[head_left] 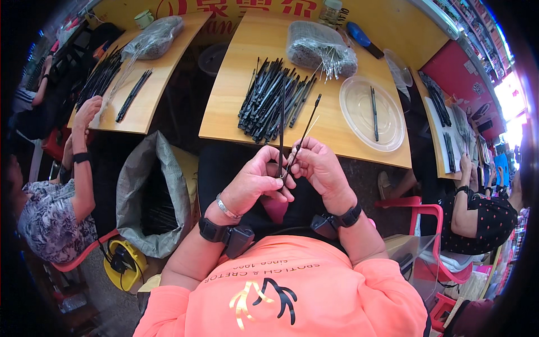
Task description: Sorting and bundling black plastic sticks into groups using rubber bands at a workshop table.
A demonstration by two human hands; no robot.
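Observation:
My left hand [258,175] is closed round a slim black rod [282,121] that stands nearly upright. Beside it, my right hand [321,171] pinches a thinner black rod [312,116], tilted to the right, with a fine pale wire-like strand [310,128] along it. The fingertips of both hands meet where the lower ends of the two rods come together; how they touch is hidden. Beyond my hands, a heap of similar black rods [272,101] lies on the wooden table [227,106]. A round clear plastic lid [359,121] at the right carries one black rod [374,114].
A clear plastic bag of thin metallic pieces [320,48] lies at the table's back, near a blue-and-black object [362,38]. On the left, a grey woven sack [132,194] stands by a yellow container [124,275]. People work at neighbouring tables on both sides.

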